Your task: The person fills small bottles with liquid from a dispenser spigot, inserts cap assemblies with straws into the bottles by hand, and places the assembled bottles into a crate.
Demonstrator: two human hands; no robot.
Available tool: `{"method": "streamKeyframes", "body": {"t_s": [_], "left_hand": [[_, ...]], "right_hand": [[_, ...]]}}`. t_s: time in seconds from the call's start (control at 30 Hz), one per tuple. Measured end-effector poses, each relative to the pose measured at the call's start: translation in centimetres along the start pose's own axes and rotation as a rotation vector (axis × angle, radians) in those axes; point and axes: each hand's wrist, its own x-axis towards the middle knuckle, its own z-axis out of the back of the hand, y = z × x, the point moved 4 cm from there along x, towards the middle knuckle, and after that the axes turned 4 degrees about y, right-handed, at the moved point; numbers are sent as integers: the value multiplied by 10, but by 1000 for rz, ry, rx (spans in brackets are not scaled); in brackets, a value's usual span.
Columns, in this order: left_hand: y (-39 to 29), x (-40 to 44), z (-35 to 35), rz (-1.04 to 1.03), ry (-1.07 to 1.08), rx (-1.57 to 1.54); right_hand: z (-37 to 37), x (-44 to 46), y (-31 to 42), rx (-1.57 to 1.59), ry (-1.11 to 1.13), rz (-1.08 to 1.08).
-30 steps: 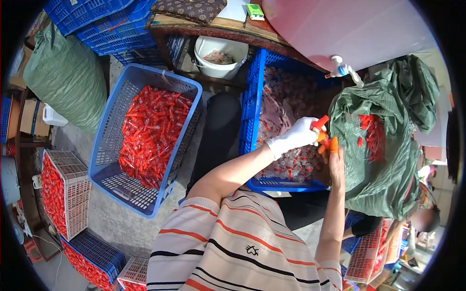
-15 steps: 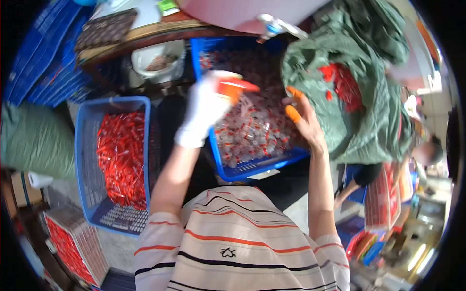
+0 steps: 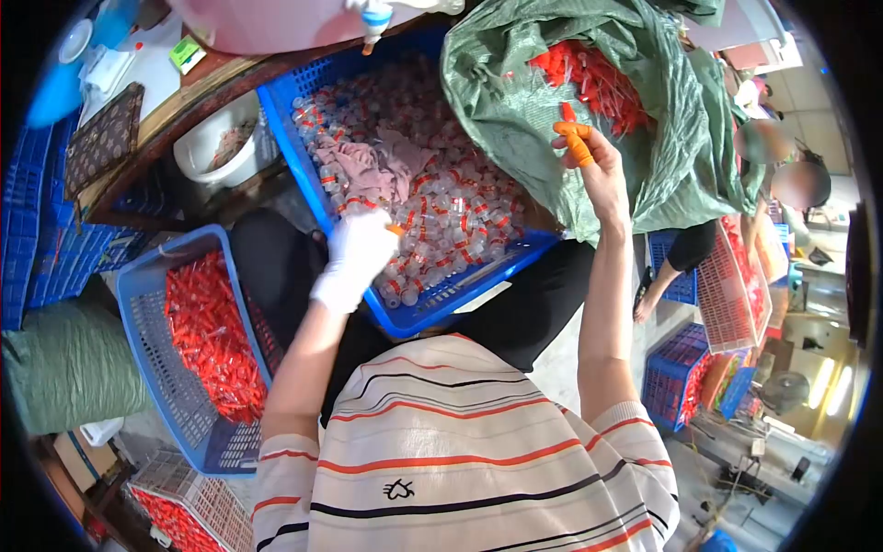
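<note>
My left hand (image 3: pixel 357 253), in a white glove with an orange finger cover showing, is curled over the near left part of a blue crate (image 3: pixel 405 322). Whatever its fingers may hold is hidden. Small clear bottles (image 3: pixel 451 216) with red bands fill that crate, and a crumpled pink cloth (image 3: pixel 368 166) lies on them. My right hand (image 3: pixel 596 166) has orange covers on thumb and forefinger, brought together in a pinch at the mouth of a green woven sack (image 3: pixel 515 120). Just beyond the fingertips is a small red piece (image 3: pixel 567 112); I cannot tell whether they touch it.
More red pieces (image 3: pixel 598 83) lie inside the sack. At left stands a lighter blue basket (image 3: pixel 143 317) of red pieces. A white bucket (image 3: pixel 198 161) sits under the wooden table (image 3: pixel 175 110). On the right, a co-worker's leg (image 3: pixel 685 253) is near stacked crates (image 3: pixel 736 294).
The view has shifted. My left hand has come back toward the crate's near left side; the red item by its fingers no longer shows. My right thumb and forefinger have closed together over the sack.
</note>
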Motion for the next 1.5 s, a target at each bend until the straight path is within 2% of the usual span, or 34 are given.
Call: {"method": "streamKeyframes", "body": {"t_s": [0.07,0.13,0.17,0.23,0.33,0.4,0.43,0.5,0.57,0.6,0.63,0.73,0.77,0.8,0.83,0.87,0.97,1.07,1.13,1.17,1.2,1.23,1.3,1.33,1.43,1.5], "left_hand": [[0,9,-76,99,314,261],[18,6,-117,99,374,318],[36,7,-141,195,430,367],[45,10,-149,225,527,353],[30,18,-116,119,394,96],[19,33,-89,74,371,-51],[10,46,-78,93,463,-159],[16,66,-72,-55,354,-709],[1,86,-37,-75,117,-883],[1,95,-16,100,207,-954],[-10,96,7,131,113,-1267],[17,117,35,-177,-244,-788],[22,116,39,-184,-206,74],[25,114,45,-223,-290,921],[20,115,56,-212,-373,469],[14,119,63,-197,-442,15],[38,140,48,-266,-473,-712],[-13,131,92,-174,-252,-875],[4,143,75,-345,-241,-1361],[10,142,69,-273,-195,-1355],[3,139,73,-224,-36,-2166],[3,140,73,-216,1,-2241],[6,142,69,-200,80,-2388],[9,145,66,-171,-94,-2008],[10,142,63,-151,5,-2344],[16,149,59,-83,3,-2367]], "right_hand": [[22,-5,3,-20,-91,11],[49,-10,2,-22,-177,0],[61,-11,-1,-25,-217,-5],[78,-10,-7,-87,-279,-9],[77,8,-25,-250,-268,-32],[63,27,-26,-572,-276,-50],[52,36,-23,-734,-290,-85],[41,52,-38,-961,-363,0],[36,58,-41,-1015,-318,-32],[36,58,-37,-983,-318,-34],[35,56,-30,-951,-313,-37],[22,46,13,-671,-302,73],[13,45,29,-582,-313,116],[5,46,37,-561,-328,271],[-5,46,54,-577,-309,357],[-16,48,65,-479,-284,355],[-46,60,94,-269,-191,371],[-75,69,132,-191,-125,460],[-88,79,143,-248,-143,535],[-94,85,147,-277,-156,572],[-100,92,148,-394,-172,555],[-106,100,136,-428,-73,466],[-118,110,115,-198,21,311],[-116,111,114,-254,21,300],[-116,110,113,-237,24,299],[-116,110,111,-266,39,334]]}}
